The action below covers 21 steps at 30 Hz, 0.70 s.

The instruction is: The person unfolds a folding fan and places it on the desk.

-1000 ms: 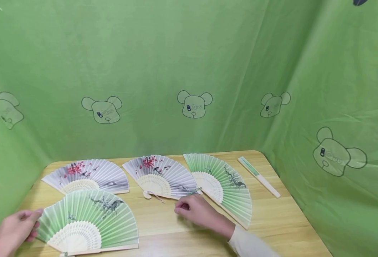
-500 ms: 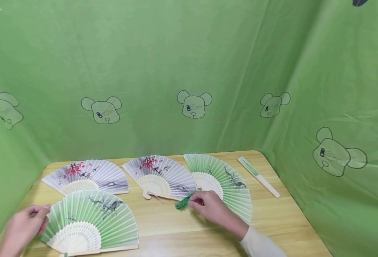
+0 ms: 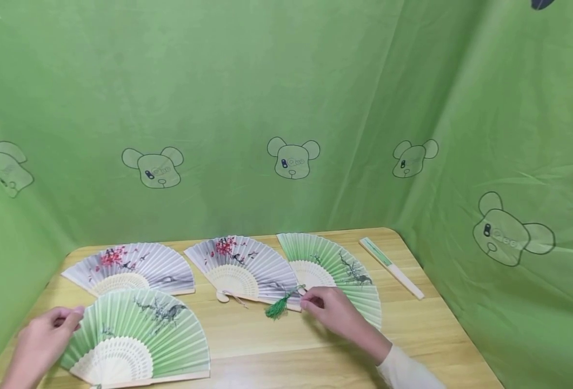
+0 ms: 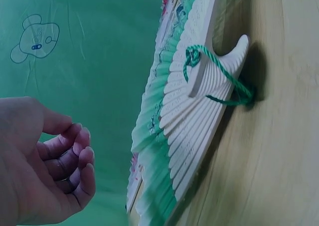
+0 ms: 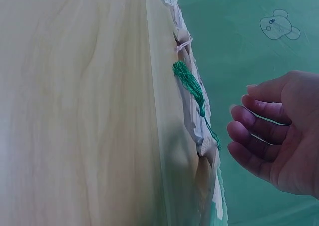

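Observation:
At the near left, a spread green folding fan [image 3: 170, 329] with a dark branch print lies on the table. Over its left edge hovers my left hand [image 3: 45, 337], fingers loosely curled around nothing; the left wrist view shows this hand [image 4: 55, 161] apart from the fan [image 4: 167, 111]. Another spread green fan [image 3: 350, 259] lies at the back right, its green tassel [image 3: 278, 308] stretched over a corner of the middle grey fan [image 3: 262, 265]. My right hand [image 3: 337, 313] is just right of that tassel, loosely bent and holding nothing, covering part of the green fan.
A second grey fan [image 3: 155, 265] with red blossoms is spread at the back left, partly behind the near green one. A folded fan [image 3: 391, 267] lies at the far right of the wooden table [image 3: 442, 346]. Green cloth walls [image 3: 228, 108] enclose the table.
My right hand has moved right, off the green tassel, which now shows lying on the table and the grey fan's corner. My left hand has shifted slightly right and up from the near fan's edge.

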{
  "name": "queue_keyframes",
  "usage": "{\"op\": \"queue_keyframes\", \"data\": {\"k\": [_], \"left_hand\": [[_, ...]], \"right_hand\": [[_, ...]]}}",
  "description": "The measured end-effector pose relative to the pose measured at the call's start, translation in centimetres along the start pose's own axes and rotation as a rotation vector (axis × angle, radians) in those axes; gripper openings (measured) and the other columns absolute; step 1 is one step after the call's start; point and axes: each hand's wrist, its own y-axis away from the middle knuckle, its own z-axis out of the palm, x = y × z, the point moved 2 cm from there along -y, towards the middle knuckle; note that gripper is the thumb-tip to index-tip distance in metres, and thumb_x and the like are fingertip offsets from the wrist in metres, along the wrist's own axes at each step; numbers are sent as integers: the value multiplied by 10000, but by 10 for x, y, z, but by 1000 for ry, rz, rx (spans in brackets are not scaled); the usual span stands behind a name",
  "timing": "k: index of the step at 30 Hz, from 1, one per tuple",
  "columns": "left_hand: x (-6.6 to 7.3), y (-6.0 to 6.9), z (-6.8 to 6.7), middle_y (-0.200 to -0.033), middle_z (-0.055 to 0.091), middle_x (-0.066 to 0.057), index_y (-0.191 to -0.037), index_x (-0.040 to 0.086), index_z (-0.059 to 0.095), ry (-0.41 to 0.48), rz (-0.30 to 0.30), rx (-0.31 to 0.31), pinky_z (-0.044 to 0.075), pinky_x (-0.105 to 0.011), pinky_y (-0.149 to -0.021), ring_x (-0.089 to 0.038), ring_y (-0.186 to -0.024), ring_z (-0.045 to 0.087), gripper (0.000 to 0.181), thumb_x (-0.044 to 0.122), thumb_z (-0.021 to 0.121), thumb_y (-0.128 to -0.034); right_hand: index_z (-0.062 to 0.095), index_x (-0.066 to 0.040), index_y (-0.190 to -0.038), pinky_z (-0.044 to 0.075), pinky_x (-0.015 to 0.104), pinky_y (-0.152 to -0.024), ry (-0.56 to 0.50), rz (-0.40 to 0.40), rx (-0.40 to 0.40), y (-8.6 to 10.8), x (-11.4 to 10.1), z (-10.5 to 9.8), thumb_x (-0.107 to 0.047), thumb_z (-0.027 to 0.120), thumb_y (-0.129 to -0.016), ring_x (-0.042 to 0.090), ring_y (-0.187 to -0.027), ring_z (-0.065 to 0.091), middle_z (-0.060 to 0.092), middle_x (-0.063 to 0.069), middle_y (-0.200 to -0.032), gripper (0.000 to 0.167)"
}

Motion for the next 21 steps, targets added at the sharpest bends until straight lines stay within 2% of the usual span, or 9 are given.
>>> {"op": "queue_keyframes", "data": {"k": [5,9,14,17,21], "left_hand": [[5,1,3,-1092,739,-267,-1216,-74,639,-3,25,6,526,-491,-733,-389,-930,679,539,422,467,-1094],[10,2,5,-1142,708,-319,-1242,-85,624,-14,47,23,548,-576,-770,-445,-963,674,509,384,500,-1087],[15,4,6,-1170,693,-339,-1247,-90,620,-18,82,26,547,-615,-789,-466,-978,674,480,351,535,-1078],[19,4,7,-1152,704,-329,-1226,-88,634,-19,116,28,560,-593,-785,-422,-945,691,451,328,559,-1071],[25,5,10,-1095,732,-292,-1174,-70,666,-24,166,43,598,-453,-729,-265,-853,704,369,271,597,-1050]], "right_hand": [[783,-132,-989,552,136,-660,22,21,13,3,4,-4,-187,742,-948,-36,-733,555,718,-95,-844,80],[775,-101,-1001,561,133,-656,29,36,31,5,8,-9,-164,746,-939,-31,-734,560,712,-81,-842,93],[766,-139,-982,570,139,-682,67,67,70,5,13,-15,-162,755,-929,-11,-753,583,711,-76,-852,58],[764,-154,-987,576,159,-693,96,92,103,4,16,-18,-171,765,-923,9,-765,598,723,-61,-873,66],[766,-159,-1007,582,189,-721,127,131,137,4,22,-22,-176,770,-920,26,-784,611,737,-47,-899,89]]}}
